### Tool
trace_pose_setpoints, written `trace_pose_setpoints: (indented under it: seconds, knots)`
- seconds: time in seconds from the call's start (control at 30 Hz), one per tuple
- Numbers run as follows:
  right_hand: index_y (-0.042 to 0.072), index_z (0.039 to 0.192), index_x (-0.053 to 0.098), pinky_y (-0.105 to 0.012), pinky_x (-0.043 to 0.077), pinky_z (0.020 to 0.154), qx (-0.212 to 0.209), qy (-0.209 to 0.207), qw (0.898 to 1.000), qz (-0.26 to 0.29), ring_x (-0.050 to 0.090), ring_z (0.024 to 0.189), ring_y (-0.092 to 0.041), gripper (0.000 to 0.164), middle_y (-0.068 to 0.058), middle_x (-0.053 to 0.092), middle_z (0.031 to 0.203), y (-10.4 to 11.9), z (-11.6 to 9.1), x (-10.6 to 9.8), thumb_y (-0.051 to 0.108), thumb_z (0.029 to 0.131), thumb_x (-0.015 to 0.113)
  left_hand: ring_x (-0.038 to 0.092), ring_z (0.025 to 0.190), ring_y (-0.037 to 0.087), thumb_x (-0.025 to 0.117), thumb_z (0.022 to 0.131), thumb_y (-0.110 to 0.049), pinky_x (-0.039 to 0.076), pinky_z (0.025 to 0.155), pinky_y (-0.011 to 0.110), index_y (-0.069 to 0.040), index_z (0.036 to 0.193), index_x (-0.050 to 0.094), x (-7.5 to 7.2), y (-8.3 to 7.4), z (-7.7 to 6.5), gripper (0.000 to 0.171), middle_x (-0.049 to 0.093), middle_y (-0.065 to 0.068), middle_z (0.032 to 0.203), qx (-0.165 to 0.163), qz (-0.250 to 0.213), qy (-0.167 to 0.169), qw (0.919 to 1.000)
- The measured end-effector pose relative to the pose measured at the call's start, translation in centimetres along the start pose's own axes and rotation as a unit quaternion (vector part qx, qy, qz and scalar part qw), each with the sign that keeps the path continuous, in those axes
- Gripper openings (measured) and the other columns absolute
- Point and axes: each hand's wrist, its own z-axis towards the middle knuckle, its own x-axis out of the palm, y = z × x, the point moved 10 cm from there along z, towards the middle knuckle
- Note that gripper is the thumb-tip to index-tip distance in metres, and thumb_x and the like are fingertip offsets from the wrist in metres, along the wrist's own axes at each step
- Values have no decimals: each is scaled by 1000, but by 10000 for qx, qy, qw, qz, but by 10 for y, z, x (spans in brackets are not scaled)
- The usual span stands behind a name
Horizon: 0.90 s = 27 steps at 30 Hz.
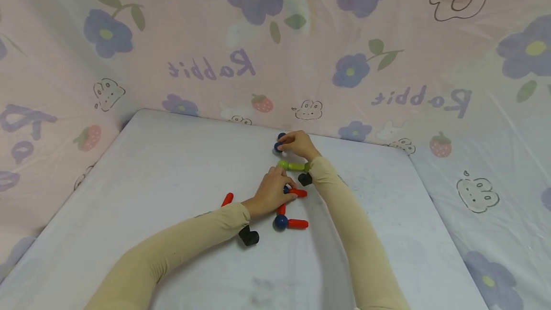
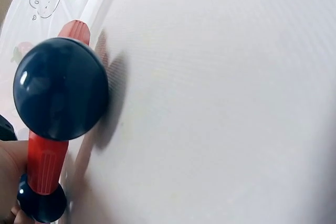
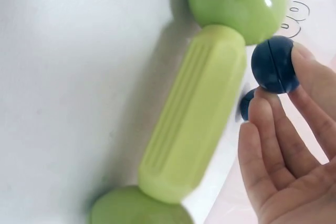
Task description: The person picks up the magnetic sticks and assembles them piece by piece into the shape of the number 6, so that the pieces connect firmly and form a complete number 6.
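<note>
My right hand (image 1: 300, 144) is at the far part of the table and pinches a dark blue ball (image 3: 274, 65) between thumb and fingers. A second blue ball (image 3: 247, 105) sits just beyond it. My left hand (image 1: 271, 193) grips a joined piece of red rods and blue balls at one blue ball (image 1: 286, 189), from which a red rod (image 1: 299, 193) sticks out rightward. Another red rod (image 2: 47, 163) links that ball to a nearer blue ball (image 2: 60, 88). This nearer ball bears a further red rod (image 1: 298, 224) pointing right.
A light green rod (image 1: 296, 167) with a green ball (image 1: 282, 164) at its left end lies between the hands. Left of my left wrist lies a red rod (image 1: 227, 199), partly hidden by the sleeve. A patterned curtain (image 1: 301, 61) stands behind the white table (image 1: 181, 166).
</note>
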Motion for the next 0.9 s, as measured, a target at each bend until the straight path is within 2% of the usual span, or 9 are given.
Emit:
trace_pose_setpoints:
  seconds: [0.4,0.63,0.9]
  knots:
    - [11,121,69,-50,47,107,-353,26,9991,226,66,116,-29,34,-14,70,123,1,-15,-17,24,90,74,42,87,17,83,80,-30,31,72,26,-17,95,78,-2,0,-1,20,54,4,95,75,-189,-87,9998]
    - [11,122,69,-48,50,103,-540,-91,9977,400,66,116,-29,36,-13,71,122,4,-32,-31,24,89,74,42,89,18,82,81,-31,32,73,25,-19,97,77,0,2,-1,21,54,3,98,10,-159,7,9999]
    - [15,122,69,-46,52,100,-540,-146,9977,387,67,114,-25,37,-9,71,123,-6,-60,-42,30,89,74,41,88,16,81,82,-32,31,72,25,-20,98,77,2,3,0,20,53,2,98,-7,-63,46,10000]
